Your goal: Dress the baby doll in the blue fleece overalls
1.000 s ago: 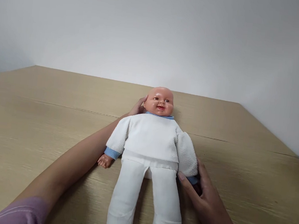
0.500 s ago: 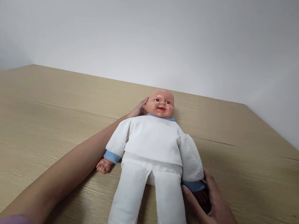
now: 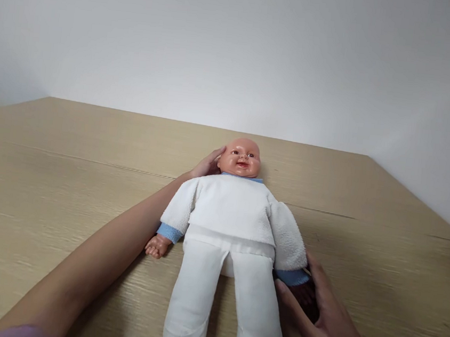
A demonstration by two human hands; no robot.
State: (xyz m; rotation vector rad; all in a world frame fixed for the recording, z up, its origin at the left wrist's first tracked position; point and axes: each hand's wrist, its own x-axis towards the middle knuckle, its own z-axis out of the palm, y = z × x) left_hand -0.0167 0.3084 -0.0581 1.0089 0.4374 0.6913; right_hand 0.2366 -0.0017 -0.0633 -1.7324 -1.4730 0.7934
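Observation:
A baby doll [image 3: 233,209] in a white fleece top with blue collar and cuffs and white trousers lies face up, its legs toward me. My left hand [image 3: 208,164] cups the side of its head, with the fingertips partly hidden behind it. My left forearm runs along the doll's arm on that side. Around the cuff of the doll's other arm, my right hand [image 3: 320,312] has its thumb on one side and fingers on the other. That small doll hand is in shadow between them. The doll's feet are out of frame.
A light wooden table [image 3: 65,194] with a seam across it lies under the doll. Behind its far edge rises a plain pale wall [image 3: 229,51].
The doll's head has sunk slightly toward the table, with my left hand still at its side. My right hand has stayed almost in place at the cuff.

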